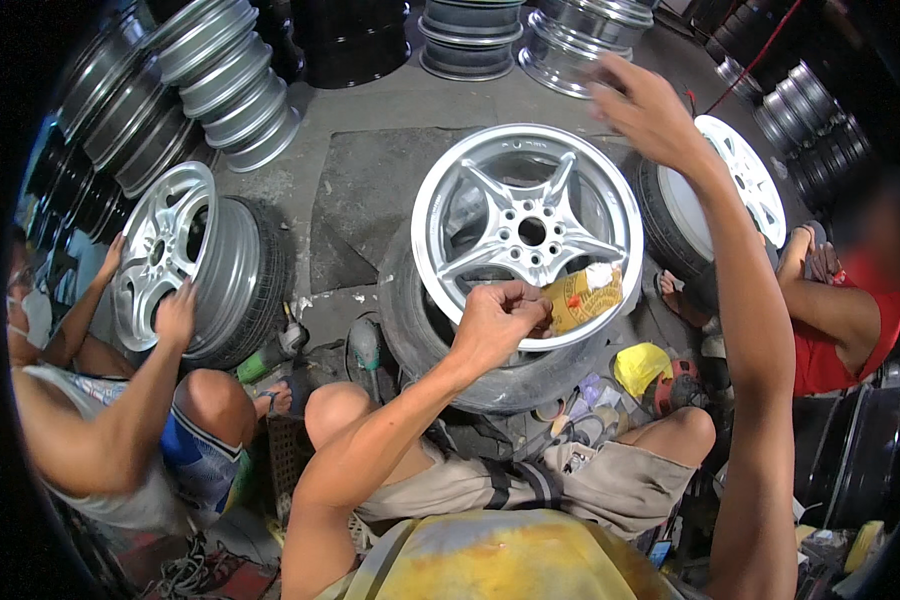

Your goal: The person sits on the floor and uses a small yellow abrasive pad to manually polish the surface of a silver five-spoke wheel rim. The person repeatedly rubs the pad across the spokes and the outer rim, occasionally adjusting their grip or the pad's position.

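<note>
Yellow-stained shirt (510,560) is seen nearest. Yellow sheet (590,298) is pinched at its left end by fingers of the left hand (500,325), over the lower-right edge of the wheel (560,185), itself carried by a tire (530,388). Right hand (650,110) is raised, blurred; finger state cannot be told. Sheet is best held flat. Mat (355,200) side seems roomier; right edge is crowded by second wheel (758,190).

Printed yellow sheet (588,300), txt illeg.

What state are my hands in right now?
Left hand: closed, pinching the yellow sheet.
Right hand: raised, blurred, loosely open; nothing visible in it.
</note>
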### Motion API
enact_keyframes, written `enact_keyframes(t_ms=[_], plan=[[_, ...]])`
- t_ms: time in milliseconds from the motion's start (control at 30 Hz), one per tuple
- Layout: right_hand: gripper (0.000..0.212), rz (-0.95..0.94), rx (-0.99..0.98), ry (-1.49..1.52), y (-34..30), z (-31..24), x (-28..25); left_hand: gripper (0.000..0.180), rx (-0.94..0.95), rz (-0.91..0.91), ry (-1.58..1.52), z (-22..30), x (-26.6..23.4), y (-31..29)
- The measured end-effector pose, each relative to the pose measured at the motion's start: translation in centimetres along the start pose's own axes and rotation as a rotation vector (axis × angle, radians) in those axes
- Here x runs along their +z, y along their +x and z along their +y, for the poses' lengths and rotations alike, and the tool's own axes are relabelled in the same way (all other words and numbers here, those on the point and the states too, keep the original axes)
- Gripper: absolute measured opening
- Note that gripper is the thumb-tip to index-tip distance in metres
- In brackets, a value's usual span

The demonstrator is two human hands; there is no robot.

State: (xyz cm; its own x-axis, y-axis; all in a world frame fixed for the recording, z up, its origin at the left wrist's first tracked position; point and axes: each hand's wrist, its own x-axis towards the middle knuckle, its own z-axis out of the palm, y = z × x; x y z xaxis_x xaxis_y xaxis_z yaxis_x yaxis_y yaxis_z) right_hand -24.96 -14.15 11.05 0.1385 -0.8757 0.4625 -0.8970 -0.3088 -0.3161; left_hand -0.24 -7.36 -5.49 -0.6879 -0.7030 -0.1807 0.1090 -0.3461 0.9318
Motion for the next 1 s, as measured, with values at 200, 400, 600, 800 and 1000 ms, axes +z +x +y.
enact_keyframes(t_ms=[200,400,600,800,1000], plan=[[0.019,-0.085,0.677,0.262,-17.7,8.7,-0.2,0.015,-0.063,-0.031,-0.028,-1.4,-0.5,-0.5],[0.023,-0.233,0.742,0.133,-18.1,8.0,0.1,0.015,-0.081,-0.073,-0.001,-2.6,0.7,0.4],[0.061,0.03,-0.223,-0.266,1.3,8.9,0.2,0.019,0.009,-0.059,0.121,-2.3,2.1,3.1],[0.059,0.074,-0.141,-0.282,10.1,4.1,-0.3,0.015,-0.069,-0.069,0.014,-2.6,1.8,2.0],[0.031,-0.139,0.194,-0.255,-3.0,11.2,-1.7,0.02,-0.076,-0.17,0.055,-1.7,2.6,-1.7]])
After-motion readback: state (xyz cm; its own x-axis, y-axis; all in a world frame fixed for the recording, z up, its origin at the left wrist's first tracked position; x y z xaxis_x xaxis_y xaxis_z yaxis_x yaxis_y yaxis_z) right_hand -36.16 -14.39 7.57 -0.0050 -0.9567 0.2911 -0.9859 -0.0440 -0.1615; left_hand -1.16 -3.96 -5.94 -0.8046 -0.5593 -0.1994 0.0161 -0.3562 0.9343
